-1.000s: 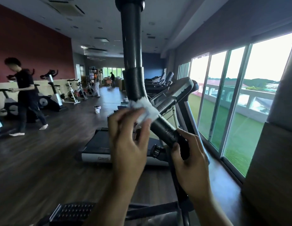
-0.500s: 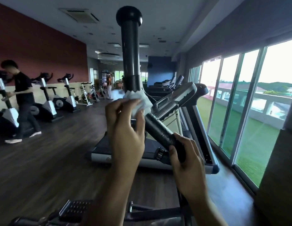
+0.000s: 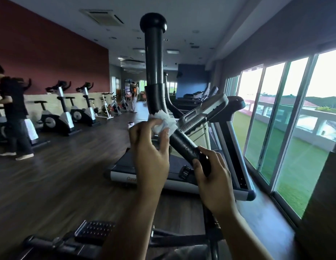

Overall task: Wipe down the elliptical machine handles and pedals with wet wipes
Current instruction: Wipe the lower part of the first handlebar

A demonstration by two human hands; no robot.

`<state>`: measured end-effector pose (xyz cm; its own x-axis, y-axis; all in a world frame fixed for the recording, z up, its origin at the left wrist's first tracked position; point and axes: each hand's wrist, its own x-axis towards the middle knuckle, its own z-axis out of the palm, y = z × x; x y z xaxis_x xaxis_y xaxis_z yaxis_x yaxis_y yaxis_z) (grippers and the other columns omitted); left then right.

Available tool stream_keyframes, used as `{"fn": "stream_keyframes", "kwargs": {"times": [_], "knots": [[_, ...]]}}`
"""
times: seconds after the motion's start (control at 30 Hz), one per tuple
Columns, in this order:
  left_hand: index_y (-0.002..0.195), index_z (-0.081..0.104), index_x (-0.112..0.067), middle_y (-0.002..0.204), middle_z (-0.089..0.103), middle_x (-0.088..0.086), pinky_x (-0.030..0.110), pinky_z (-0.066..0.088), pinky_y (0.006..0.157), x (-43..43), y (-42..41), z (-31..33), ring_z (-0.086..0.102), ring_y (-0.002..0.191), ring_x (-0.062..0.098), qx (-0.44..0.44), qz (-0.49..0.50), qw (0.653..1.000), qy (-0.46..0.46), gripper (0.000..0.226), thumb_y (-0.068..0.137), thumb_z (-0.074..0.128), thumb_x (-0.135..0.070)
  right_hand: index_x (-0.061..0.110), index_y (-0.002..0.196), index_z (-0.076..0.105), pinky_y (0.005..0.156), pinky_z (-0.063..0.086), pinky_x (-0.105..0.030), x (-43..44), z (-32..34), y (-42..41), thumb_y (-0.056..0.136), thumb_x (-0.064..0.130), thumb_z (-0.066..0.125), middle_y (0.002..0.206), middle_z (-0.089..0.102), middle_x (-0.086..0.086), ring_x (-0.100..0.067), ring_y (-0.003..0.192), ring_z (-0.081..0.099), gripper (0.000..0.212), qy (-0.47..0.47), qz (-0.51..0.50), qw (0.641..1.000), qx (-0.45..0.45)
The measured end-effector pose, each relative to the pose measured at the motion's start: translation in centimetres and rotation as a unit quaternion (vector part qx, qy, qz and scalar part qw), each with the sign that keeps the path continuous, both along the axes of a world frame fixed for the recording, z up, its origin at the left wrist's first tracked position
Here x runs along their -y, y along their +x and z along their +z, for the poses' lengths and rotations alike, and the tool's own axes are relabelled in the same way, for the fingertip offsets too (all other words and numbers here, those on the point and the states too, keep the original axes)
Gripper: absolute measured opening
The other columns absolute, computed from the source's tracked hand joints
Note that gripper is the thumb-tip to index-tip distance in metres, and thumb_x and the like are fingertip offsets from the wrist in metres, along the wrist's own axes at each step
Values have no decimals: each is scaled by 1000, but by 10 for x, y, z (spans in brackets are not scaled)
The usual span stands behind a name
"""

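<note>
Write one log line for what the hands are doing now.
step: wiping handle | left hand: presses wet wipe on handle bend | right hand: grips handle lower down

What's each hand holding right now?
Left hand: holds the white wipe against the handle.
Right hand: grips the handle lower down.
</note>
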<state>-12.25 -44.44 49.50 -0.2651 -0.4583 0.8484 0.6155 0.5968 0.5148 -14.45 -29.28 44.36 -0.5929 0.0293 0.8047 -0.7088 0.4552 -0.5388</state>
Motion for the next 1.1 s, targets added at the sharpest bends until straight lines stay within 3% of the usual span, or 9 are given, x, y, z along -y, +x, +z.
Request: {"fn": "stream_keyframes", "kwargs": {"times": [0.07, 0.13, 0.33, 0.5, 0.63, 0.73, 0.9, 1.0, 1.1], "knots": [[107, 61, -27, 108, 51, -8, 9, 47, 84, -19, 4, -27, 62, 97, 13, 32, -45, 998, 30, 19, 93, 71, -19, 24, 125, 62, 90, 46, -18, 0, 0, 0, 95, 19, 65, 114, 61, 10, -11, 107, 60, 31, 2, -2, 1000, 3], [105, 61, -27, 104, 54, -11, 12, 48, 85, -33, 5, -46, 61, 97, 7, 37, -75, 995, 48, 22, 90, 74, -16, 24, 125, 62, 88, 44, -11, -1, 0, 1, 95, 17, 65, 112, 61, 11, -6, 105, 60, 31, 5, 2, 1000, 2], [104, 61, -27, 111, 66, 0, 5, 47, 74, -4, 3, 0, 65, 94, -1, 19, -82, 986, 146, 20, 91, 73, -18, 22, 122, 63, 82, 48, -14, -7, 2, 0, 94, 18, 66, 111, 62, 7, 3, 96, 61, 28, 9, 8, 1000, 1], [109, 63, -21, 108, 70, -3, 7, 49, 74, 5, 2, 14, 66, 89, -8, 10, -110, 978, 177, 18, 93, 71, -17, 23, 121, 63, 84, 51, -29, -7, -1, -3, 94, 20, 66, 111, 62, 6, -13, 101, 63, 27, 5, 6, 1000, 5], [97, 55, -36, 97, 68, -13, 7, 48, 74, -32, 6, -29, 65, 85, -7, 43, -156, 968, 191, 24, 94, 69, -16, 21, 123, 65, 83, 45, -12, -10, 2, -2, 94, 16, 66, 112, 64, 7, 4, 98, 60, 29, 16, 12, 1000, 5], [98, 54, -38, 99, 68, -13, 7, 46, 78, -48, 6, -47, 64, 89, -5, 77, -172, 963, 191, 24, 94, 69, -20, 18, 126, 64, 84, 41, -4, -17, 4, -2, 95, 13, 65, 114, 65, 8, 10, 99, 60, 32, 40, 33, 999, 7], [97, 56, -35, 93, 66, -18, 13, 49, 79, -21, 1, -27, 62, 84, -6, 45, -131, 973, 184, 19, 95, 69, -21, 23, 121, 66, 92, 48, -21, -41, -1, -5, 96, 22, 64, 118, 67, 9, -1, 108, 62, 25, 54, -1, 999, 4], [104, 59, -22, 96, 68, -15, 15, 51, 80, -16, 0, -22, 64, 84, -3, 35, -137, 971, 194, 15, 94, 69, -22, 21, 118, 68, 94, 52, -30, -55, -7, -7, 95, 19, 65, 117, 68, 9, -4, 108, 64, 23, 46, -1, 999, 16], [102, 59, -27, 98, 70, -14, 12, 50, 78, -32, 3, -34, 65, 86, -3, 49, -159, 964, 206, 16, 93, 72, -22, 21, 114, 69, 92, 56, -41, -60, -14, -12, 94, 13, 68, 114, 69, 5, -9, 104, 68, 22, 30, 26, 998, 50]]}}
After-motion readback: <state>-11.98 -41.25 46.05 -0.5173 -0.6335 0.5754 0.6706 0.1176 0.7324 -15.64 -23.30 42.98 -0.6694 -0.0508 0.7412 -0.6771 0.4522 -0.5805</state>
